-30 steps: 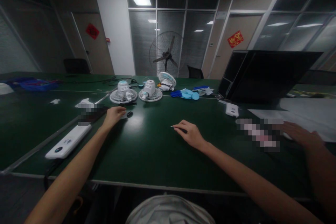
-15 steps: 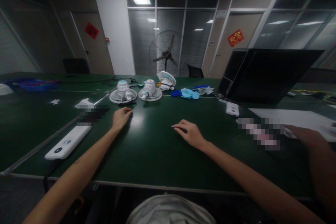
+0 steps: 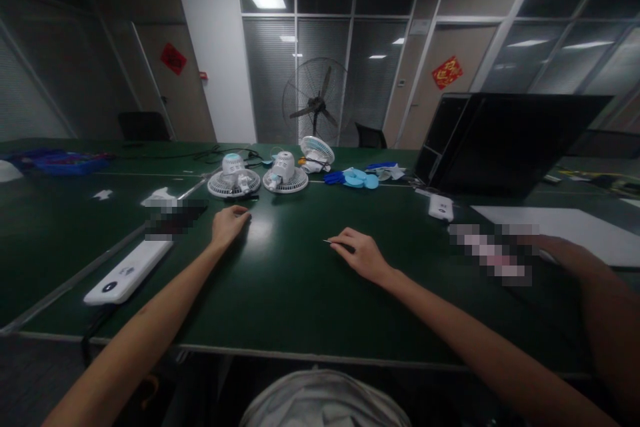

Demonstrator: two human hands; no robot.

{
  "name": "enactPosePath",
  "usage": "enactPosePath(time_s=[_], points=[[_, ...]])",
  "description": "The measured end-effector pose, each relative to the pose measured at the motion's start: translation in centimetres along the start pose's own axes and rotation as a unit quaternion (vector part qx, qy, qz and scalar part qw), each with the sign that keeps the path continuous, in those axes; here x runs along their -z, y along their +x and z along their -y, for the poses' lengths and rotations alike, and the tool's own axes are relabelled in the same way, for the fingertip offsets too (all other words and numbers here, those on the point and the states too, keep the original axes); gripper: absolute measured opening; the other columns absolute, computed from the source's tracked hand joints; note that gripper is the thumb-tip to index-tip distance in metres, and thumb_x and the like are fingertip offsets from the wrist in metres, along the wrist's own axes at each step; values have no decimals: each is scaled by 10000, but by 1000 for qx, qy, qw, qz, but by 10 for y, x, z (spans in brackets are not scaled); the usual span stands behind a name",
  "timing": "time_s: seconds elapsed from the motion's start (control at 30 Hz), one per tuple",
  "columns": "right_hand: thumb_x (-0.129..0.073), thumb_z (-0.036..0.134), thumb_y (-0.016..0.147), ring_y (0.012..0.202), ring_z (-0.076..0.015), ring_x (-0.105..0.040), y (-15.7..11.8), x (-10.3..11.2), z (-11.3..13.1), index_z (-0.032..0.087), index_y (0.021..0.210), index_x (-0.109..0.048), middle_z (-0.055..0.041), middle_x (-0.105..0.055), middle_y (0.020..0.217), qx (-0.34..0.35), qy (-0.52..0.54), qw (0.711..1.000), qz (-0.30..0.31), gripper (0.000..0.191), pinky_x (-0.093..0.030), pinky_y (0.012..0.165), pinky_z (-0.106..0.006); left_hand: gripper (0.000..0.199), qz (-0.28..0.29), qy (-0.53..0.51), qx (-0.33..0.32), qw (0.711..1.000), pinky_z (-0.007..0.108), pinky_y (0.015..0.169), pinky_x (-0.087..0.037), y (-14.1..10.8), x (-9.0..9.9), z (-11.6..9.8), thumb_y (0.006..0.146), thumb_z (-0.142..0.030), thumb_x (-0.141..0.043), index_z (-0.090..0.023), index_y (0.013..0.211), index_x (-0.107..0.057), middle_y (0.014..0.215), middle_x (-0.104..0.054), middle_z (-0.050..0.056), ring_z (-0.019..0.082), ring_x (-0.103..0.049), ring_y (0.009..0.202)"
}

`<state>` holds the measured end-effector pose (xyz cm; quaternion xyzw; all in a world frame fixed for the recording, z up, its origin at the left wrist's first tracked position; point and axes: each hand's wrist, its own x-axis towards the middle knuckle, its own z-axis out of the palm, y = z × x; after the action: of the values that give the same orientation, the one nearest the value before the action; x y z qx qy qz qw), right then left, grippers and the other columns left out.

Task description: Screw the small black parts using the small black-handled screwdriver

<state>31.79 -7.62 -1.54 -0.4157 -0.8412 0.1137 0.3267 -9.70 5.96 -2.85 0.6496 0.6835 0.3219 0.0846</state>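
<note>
My left hand (image 3: pixel 229 223) rests on the green table (image 3: pixel 290 293) with its fingers curled over a spot near the middle; whatever lies under them is hidden. My right hand (image 3: pixel 363 255) lies on the table to the right, pinching a thin dark pointed tool (image 3: pixel 331 242) whose tip points left. Beyond my left hand stand two small white desk fans, face down: one (image 3: pixel 234 181) on the left and another (image 3: pixel 286 178) beside it.
A third small fan (image 3: pixel 317 150) and blue plastic parts (image 3: pixel 357 179) lie farther back. A white oblong device (image 3: pixel 127 271) sits at left, a small white unit (image 3: pixel 441 207) at right. A black open case (image 3: pixel 500 140) and another person's hand (image 3: pixel 570 255) by white paper (image 3: pixel 560 223) fill the right side.
My left hand slid right over a small black piece that lay beside its fingertips, hiding it. The other person's sheet of paper came down flatter. My right hand stayed put.
</note>
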Motion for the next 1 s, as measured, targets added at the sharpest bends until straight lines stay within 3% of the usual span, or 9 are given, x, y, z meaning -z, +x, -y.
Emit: enactPosePath(time_s=[0.33, 0.47, 0.57, 0.73, 0.87, 1.0], points=[[-567, 323, 1076, 933, -205, -703, 0, 1, 0, 235, 1260, -713, -70, -691, 1149, 1, 2, 1000, 7, 251, -609, 771, -327, 339, 18, -2, -11, 1000, 340, 891, -522, -3, 5, -6, 843, -430, -678, -206, 1062, -810, 1097, -800, 110, 313, -727, 1021], [-576, 313, 1073, 957, -199, -693, 0, 2, 3, 231, 1262, -709, -66, -681, 1155, 6, 9, 1000, 11, 244, -597, 797, -316, 362, 92, -32, -74, 992, 317, 814, -535, -12, 3, -24, 848, -446, -690, -198, 1082, -814, 1013, -802, 89, 275, -731, 913], [-600, 341, 1062, 965, -198, -685, 0, 2, 6, 247, 1288, -700, -64, -673, 1173, 21, 7, 999, 38, 264, -583, 810, -312, 347, 173, -68, -152, 971, 289, 802, -530, -32, -8, -51, 847, -461, -724, -237, 1097, -812, 1010, -792, 49, 227, -709, 887], [-609, 334, 1053, 929, -192, -681, 0, 0, 15, 263, 1290, -719, -61, -681, 1131, 55, -5, 996, 71, 270, -560, 815, -307, 319, 296, -169, -299, 891, 286, 762, -500, -80, -26, -99, 903, -419, -715, -221, 1145, -778, 1027, -747, 65, 187, -652, 853], [-607, 320, 1051, 917, -189, -679, -1, 0, 19, 264, 1286, -723, -62, -680, 1134, 57, 4, 995, 86, 267, -560, 797, -295, 273, 320, -189, -315, 874, 276, 714, -479, -101, -30, -114, 910, -391, -733, -228, 1126, -767, 965, -717, 49, 169, -630, 803], [-608, 318, 1051, 911, -186, -680, -2, 0, 19, 270, 1293, -720, -60, -679, 1142, 62, 2, 994, 95, 271, -560, 792, -293, 275, 320, -198, -311, 873, 275, 712, -475, -103, -30, -114, 906, -401, -746, -215, 1107, -768, 989, -705, 54, 166, -622, 808]])
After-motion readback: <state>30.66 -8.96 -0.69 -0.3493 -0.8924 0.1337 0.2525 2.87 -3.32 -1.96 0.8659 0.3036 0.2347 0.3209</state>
